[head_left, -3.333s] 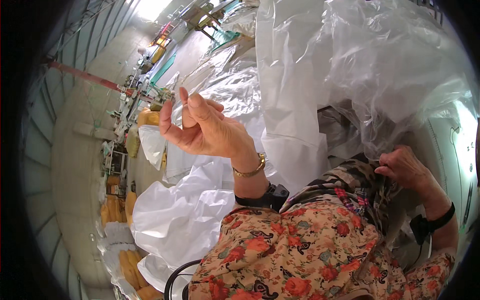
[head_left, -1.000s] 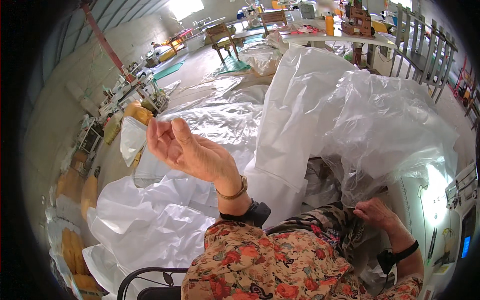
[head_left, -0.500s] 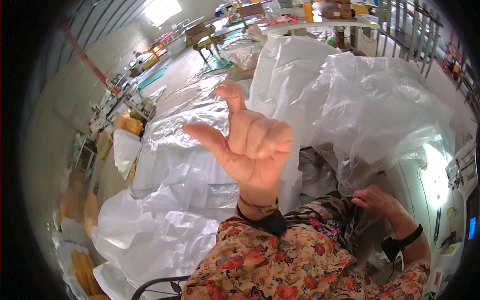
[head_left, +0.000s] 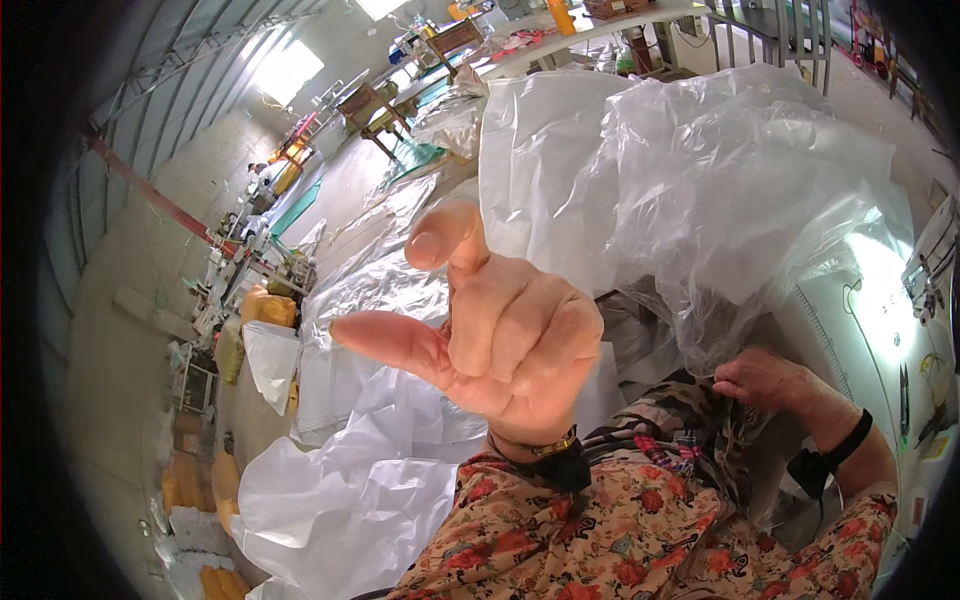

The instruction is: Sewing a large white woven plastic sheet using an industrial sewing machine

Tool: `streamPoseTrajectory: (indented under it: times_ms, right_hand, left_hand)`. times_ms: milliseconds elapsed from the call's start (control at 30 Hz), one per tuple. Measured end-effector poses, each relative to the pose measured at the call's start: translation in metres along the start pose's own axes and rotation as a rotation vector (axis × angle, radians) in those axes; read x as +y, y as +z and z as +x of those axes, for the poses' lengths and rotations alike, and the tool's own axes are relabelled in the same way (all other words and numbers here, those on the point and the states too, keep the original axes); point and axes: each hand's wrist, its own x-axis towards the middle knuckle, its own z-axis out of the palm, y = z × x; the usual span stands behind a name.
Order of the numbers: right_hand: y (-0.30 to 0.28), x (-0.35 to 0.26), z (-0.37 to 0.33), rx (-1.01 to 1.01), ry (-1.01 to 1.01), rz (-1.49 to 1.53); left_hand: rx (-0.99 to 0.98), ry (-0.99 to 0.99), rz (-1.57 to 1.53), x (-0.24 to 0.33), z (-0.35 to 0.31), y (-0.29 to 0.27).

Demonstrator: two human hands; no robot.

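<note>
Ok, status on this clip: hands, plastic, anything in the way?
Left hand raised, empty, half-open. Right hand at lower end of clear plastic, grip unclear. Left hand blocks view of some white sheeting.

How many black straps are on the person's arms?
2: one black strap near the wrist of the left hand, another black strap on the forearm behind the right hand.

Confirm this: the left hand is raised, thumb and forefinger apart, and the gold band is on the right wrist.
Wrong wrist: the head view shows the gold band at the wrist of the left hand. That hand is raised, thumb and forefinger apart, as you say.
</note>
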Motion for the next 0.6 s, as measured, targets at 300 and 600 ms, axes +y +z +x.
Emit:
streamPoseTrajectory:
  times_ms: [300, 600]
  right_hand:
    - [0.005, 0.006, 0.005, -0.006, -0.034, 0.003]
    - [0.004, 0.005, 0.002, 0.017, -0.001, 0.001]
  left_hand:
    - [-0.057, -0.024, 0.04, 0.007, -0.002, 0.005]
    - [-0.046, 0.045, -0.006, 0.011, -0.001, 0.004]
